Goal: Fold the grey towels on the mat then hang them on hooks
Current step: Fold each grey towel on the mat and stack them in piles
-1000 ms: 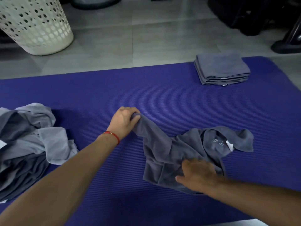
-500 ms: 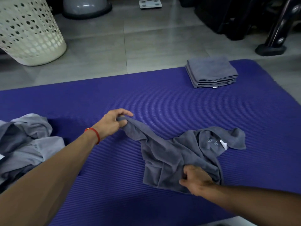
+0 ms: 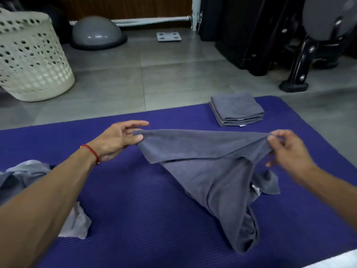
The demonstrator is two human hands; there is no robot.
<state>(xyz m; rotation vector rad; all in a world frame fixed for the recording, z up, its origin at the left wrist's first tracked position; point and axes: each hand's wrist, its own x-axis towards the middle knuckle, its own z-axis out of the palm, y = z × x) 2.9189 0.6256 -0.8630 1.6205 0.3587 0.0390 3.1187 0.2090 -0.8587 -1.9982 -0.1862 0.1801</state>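
Grey terry cloth is held up at centre frame: a towel (image 3: 204, 151) is pinched at one corner by the left hand (image 3: 117, 140), thumb under the hem and index finger stretched out straight above it, and at the opposite corner by the right hand (image 3: 286, 149), thumb and forefinger closed on the edge. Its top hem is pulled nearly taut between the two grips, while the rest sags in twisted folds down to the purple mat (image 3: 135, 209), where the lower end is bunched at lower right. A white tag (image 3: 256, 189) is seen on the bunched cloth below the right hand. A red cord (image 3: 92, 152) is worn on the left wrist. A stack of folded towels (image 3: 236, 109) is set on the mat's far edge, upper right of centre, well apart from the hands. A loose heap of grey towels (image 3: 25, 175) is partly hidden behind the left forearm at the left edge. On the tiled floor beyond, a white perforated basket (image 3: 32, 60) is seen at upper left, a grey dome (image 3: 96, 31) and a scale (image 3: 169, 36) at top centre, and black gym gear (image 3: 270, 35) at upper right.
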